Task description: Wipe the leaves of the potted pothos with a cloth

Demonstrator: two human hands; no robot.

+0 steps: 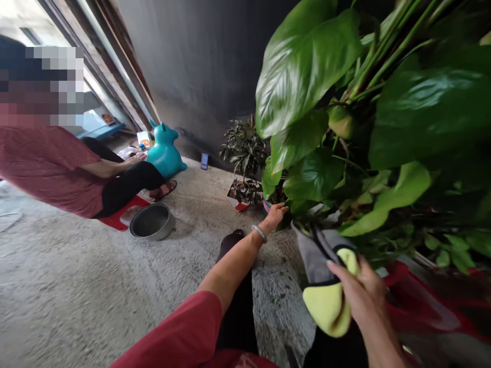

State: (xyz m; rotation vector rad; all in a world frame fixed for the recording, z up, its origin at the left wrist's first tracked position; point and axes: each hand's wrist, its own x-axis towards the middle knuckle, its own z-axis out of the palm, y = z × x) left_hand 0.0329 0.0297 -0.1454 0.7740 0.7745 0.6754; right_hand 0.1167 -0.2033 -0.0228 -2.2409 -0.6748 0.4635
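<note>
My left hand (274,216), with a bangle at the wrist, reaches to the low edge of a large-leaved potted plant. Its fingers are closed at the margin of a dark green leaf (299,207); the thumb side is partly hidden. In my right hand (364,291) is a folded cloth (326,306), grey on one side and yellow on the other, gripped between thumb and fingers. The cloth hangs just below the lower leaves, close to my left hand. Broad glossy leaves (307,66) rise above both hands.
A small potted shrub (245,148) stands by the dark wall, near a propped phone (204,161) and a teal animal-shaped toy (164,153). At left a person (49,163) sits on a red stool (125,212) beside a metal basin (151,222). Red plastic (422,296) lies at right.
</note>
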